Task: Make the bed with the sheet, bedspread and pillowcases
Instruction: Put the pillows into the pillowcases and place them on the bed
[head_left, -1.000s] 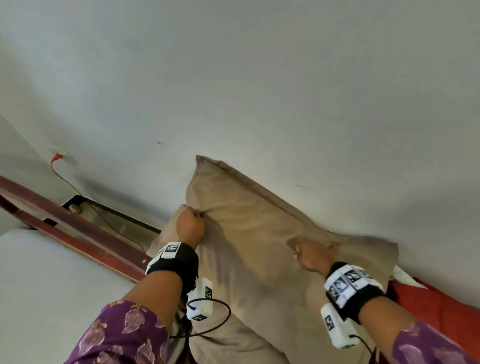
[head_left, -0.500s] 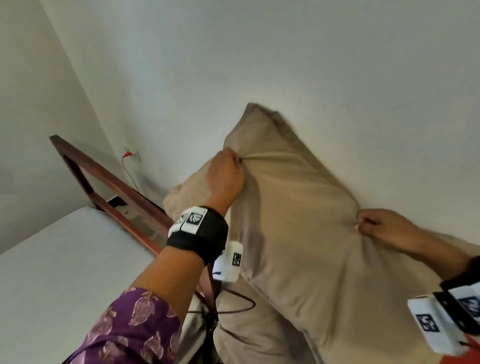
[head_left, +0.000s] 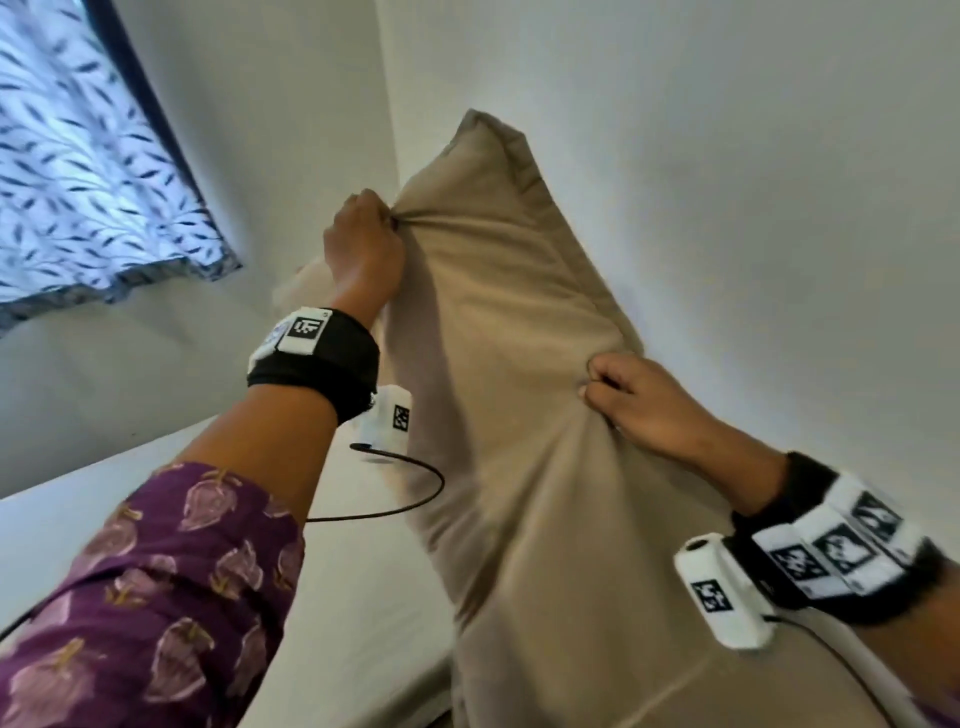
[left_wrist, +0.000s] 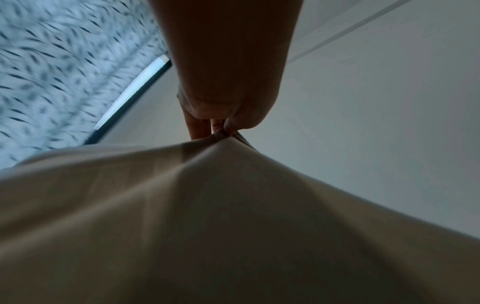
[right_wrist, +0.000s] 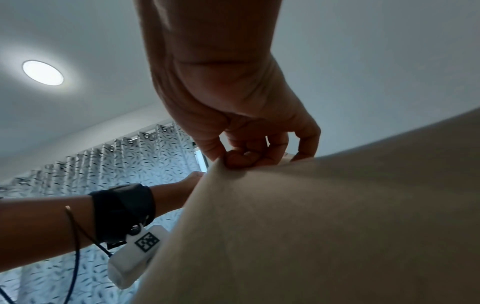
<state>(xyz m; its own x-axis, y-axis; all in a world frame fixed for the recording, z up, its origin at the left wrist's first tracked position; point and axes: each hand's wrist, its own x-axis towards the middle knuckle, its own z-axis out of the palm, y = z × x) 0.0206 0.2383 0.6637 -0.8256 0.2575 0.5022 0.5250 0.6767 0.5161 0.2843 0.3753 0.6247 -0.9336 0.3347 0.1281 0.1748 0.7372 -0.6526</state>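
Below, the tan pillow (head_left: 519, 415) runs out of the head view's lower edge, so its far end cannot be seen; it is soft, matte cloth with a flanged border, held upright over the white mattress (head_left: 363, 597), the left hand (head_left: 363, 254) pinching a gathered fold near its top and the right hand (head_left: 644, 405) pinching its side

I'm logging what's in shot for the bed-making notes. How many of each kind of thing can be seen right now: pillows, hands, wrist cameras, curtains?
Beige pillow: 1
Hands: 2, the left hand and right hand, both pinching the pillow's fabric
White wrist cameras: 2, left, right
Patterned curtain: 1
Total: 6
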